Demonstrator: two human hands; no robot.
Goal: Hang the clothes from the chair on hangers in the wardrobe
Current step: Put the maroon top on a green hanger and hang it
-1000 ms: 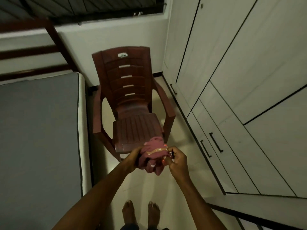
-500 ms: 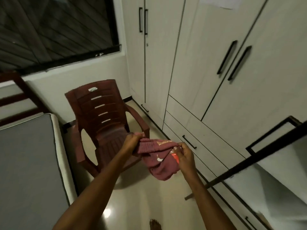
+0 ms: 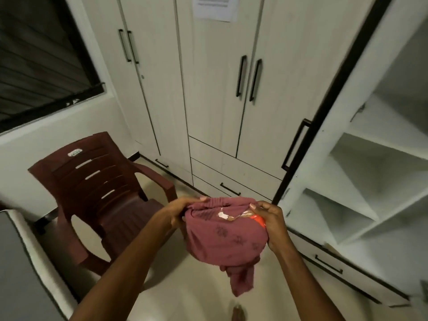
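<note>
Wardrobe (image 3: 220, 93) in pale wood with black handles fills the back, its right door open on white shelves. One brown plastic chair (image 3: 102, 191) stands left. One dusty-pink printed garment (image 3: 227, 237) hangs bunched between two hands: left hand (image 3: 178, 214) and right hand (image 3: 271, 221) both grip its upper edge, apart.

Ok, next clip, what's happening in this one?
A person stands between a brown plastic chair and a white wardrobe, holding a bunched pink garment with both hands. The left hand and right hand each grip its top edge. The chair seat looks bare. One wardrobe door on the right is open, showing shelves; no hanger is in view.
</note>
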